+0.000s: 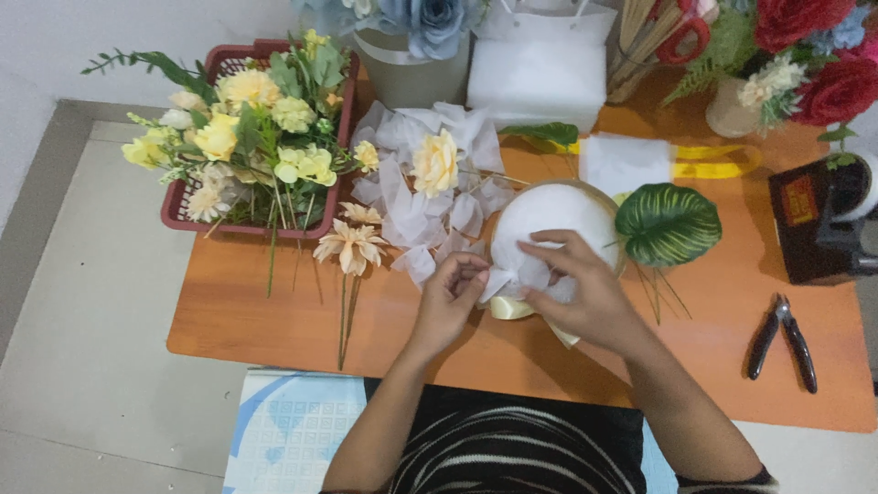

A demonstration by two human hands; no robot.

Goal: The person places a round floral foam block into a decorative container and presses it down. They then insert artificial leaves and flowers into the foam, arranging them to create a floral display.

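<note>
Your left hand [450,295] pinches a small piece of thin white tissue [512,279] with closed fingers, and your right hand [574,285] lies over it, fingers bent, pressing it against the round white foam ball [549,215]. The ball sits on the smooth orange tabletop [256,311], just beside a glossy striped green leaf [668,224] and crumpled white paper [412,197].
</note>
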